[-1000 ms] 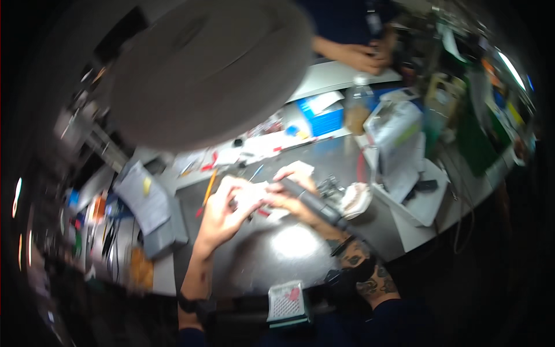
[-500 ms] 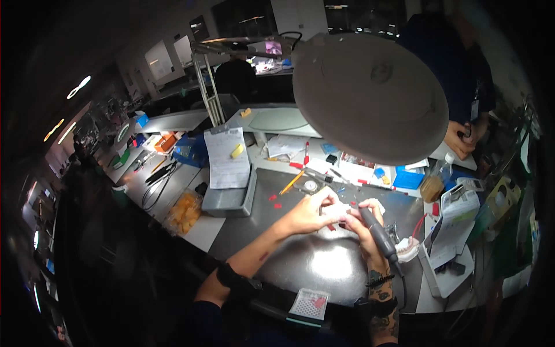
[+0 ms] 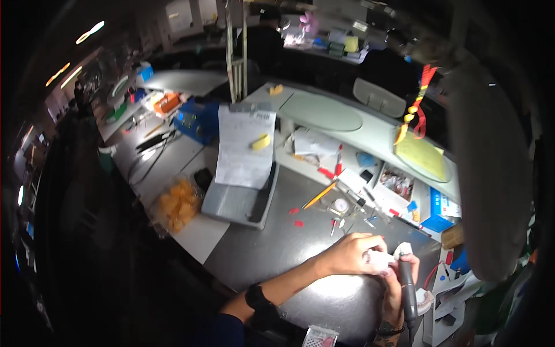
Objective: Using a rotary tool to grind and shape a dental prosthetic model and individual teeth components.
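Observation:
My left hand [image 3: 350, 255] is closed around a small, brightly lit white piece [image 3: 378, 260]; its exact shape is washed out by glare. My right hand [image 3: 394, 290] wraps around a dark rotary handpiece [image 3: 409, 294], whose cord end points down toward me. The tool's head is up by the white piece, and the fingers of both hands meet there. A pale dental model [image 3: 425, 301] lies just right of the handpiece, partly hidden by it. Beyond my hands are a round gauge [image 3: 340, 205], a yellow pencil [image 3: 319, 195] and small red bits [image 3: 298, 223].
A grey tray [image 3: 231, 209] with a paper sheet [image 3: 245, 147] stands left of centre, beside a bag of yellow pieces [image 3: 178, 205]. A large lamp head [image 3: 491, 168] looms at the right. Far back are a blue box [image 3: 440, 211] and a raised shelf [image 3: 324, 113].
The view has swung, so the lamp head now sits at the far right and my hands appear lower and further right. Both hands keep their hold; the nearby person at the right is out of view.

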`<state>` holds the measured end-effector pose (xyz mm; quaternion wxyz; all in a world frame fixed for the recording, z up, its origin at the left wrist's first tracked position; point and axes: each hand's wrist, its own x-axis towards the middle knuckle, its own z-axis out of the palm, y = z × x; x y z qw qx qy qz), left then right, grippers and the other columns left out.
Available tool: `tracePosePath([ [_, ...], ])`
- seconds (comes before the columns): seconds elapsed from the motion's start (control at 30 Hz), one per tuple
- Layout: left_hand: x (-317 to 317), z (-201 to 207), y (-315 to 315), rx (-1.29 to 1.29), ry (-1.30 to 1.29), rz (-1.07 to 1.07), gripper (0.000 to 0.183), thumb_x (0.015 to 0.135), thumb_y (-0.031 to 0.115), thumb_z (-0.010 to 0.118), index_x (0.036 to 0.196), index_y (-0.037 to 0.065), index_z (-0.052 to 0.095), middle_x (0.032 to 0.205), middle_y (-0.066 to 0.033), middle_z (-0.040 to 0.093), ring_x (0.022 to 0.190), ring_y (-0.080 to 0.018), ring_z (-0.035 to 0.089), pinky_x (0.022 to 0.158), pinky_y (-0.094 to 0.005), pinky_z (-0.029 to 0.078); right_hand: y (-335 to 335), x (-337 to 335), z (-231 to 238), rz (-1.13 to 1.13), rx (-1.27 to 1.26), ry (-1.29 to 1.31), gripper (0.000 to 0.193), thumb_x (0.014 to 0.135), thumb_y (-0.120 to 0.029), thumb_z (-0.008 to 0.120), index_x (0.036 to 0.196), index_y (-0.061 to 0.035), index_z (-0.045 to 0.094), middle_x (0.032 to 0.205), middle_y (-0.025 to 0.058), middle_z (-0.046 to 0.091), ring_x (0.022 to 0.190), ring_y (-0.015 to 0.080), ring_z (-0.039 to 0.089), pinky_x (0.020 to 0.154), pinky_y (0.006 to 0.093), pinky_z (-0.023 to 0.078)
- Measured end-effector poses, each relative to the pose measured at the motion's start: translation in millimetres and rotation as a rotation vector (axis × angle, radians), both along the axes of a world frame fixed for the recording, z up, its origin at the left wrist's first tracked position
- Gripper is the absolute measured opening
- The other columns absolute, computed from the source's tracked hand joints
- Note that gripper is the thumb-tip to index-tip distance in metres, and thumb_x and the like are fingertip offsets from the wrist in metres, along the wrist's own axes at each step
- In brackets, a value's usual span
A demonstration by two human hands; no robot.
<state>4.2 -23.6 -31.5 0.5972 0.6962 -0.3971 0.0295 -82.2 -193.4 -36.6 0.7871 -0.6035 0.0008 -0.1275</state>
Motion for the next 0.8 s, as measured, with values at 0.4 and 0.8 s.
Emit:
tracePosePath([
  [0.4, 14, -11, 9, -0.099, -0.157, 0.038, 0.039, 0.065, 0.01, 0.081, 0.101, 0.001, 0.069, 0.091, -0.0119, 0.069, 0.084, -0.0238, 0.065, 0.072, -0.0315, 0.053, 4, 17, -11, 0.055, 0.028, -0.04, 0.06, 0.078, 0.007, 0.068, 0.122, -0.0098, 0.031, 0.126, 0.0314, 0.049, 0.116, 0.0329, 0.053, 0.093, 0.0386, 0.048],
  [0.8, -5, 10, -7, -0.042, -0.202, 0.036, 0.042, 0.063, 0.007, 0.082, 0.102, 0.003, 0.067, 0.098, -0.0118, 0.067, 0.089, -0.0234, 0.064, 0.069, -0.0293, 0.052, -10, 7, -1, 0.137, 0.197, -0.161, 0.057, 0.078, 0.013, 0.065, 0.118, -0.0099, 0.031, 0.131, 0.0316, 0.045, 0.117, 0.0313, 0.054, 0.097, 0.0393, 0.047],
])
